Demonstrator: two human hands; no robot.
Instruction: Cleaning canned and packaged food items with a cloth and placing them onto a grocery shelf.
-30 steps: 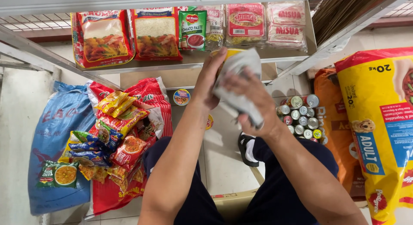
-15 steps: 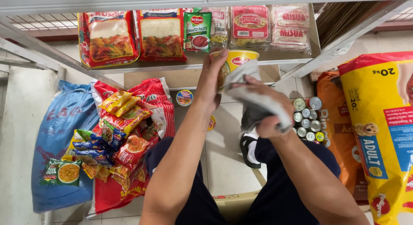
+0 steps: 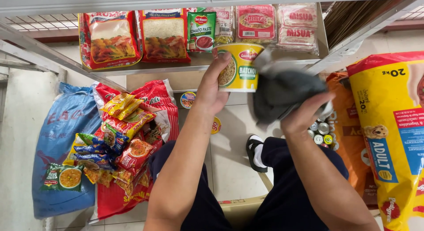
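Yellow noodle cup (image 3: 240,67) lies sideways in the left hand (image 3: 213,90), fingers wrapped round its wall, just off the shelf's front edge (image 3: 145,68); the right hand (image 3: 304,116) clenches a dark cloth (image 3: 282,94) against the cup's side, apparently for wiping.

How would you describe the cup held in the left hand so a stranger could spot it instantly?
Start at the metal shelf lined with flat food packets. At its front edge, near the middle, the left hand grips a yellow instant noodle cup, with a dark grey cloth in the right hand beside it. It is the only round tub among flat packets.
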